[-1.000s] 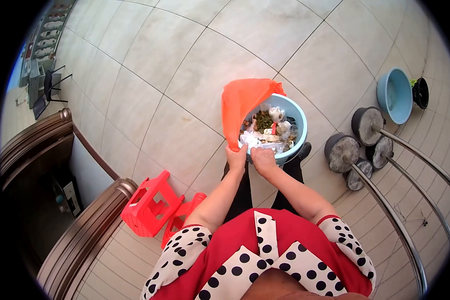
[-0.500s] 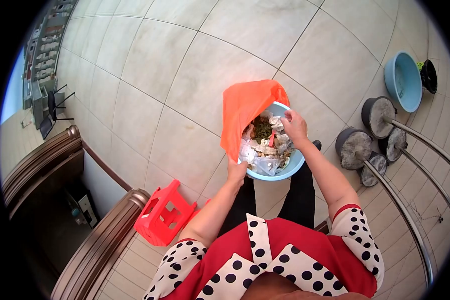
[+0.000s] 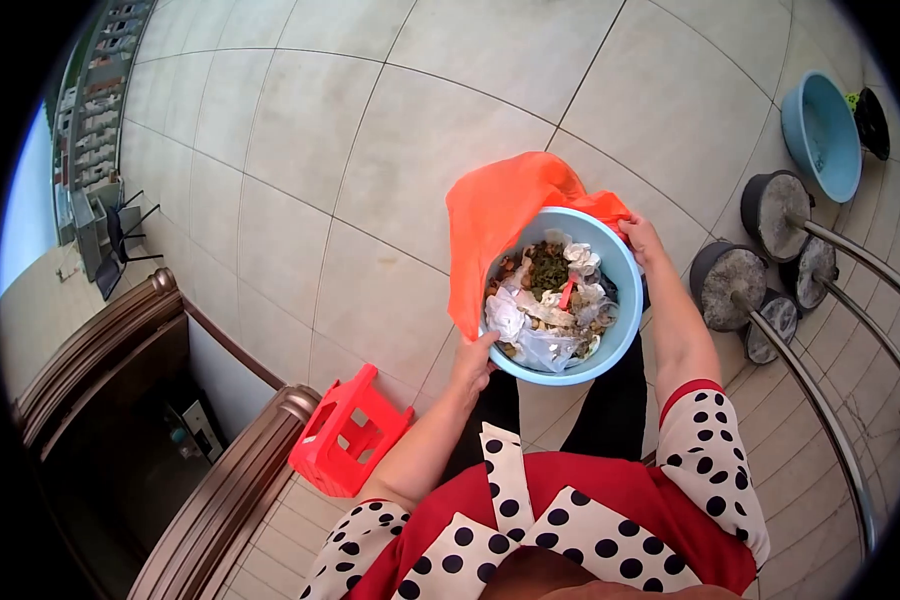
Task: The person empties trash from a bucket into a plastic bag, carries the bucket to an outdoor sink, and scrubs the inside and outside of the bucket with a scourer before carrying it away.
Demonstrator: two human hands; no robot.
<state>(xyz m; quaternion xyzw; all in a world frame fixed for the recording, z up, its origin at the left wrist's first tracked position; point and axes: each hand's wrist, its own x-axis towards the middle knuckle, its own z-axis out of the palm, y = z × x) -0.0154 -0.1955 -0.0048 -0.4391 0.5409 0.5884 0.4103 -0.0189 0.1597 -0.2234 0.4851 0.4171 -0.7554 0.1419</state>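
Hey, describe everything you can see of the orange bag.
The orange bag looks like thin, creased plastic. It spreads along the left and far sides of the round blue basin, lapping over its rim at the upper left. Its near corner meets the left hand, which grips the basin's rim; the right hand pinches its right end. Its underside is hidden.

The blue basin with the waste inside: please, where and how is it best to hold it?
Probably by the rim of the blue basin, coming from the left and right sides. It is round and open, and loose waste lies inside, so opposite holds should help keep it level. On the left, the near part looks better, because the orange bag gathers along the far-left edge.
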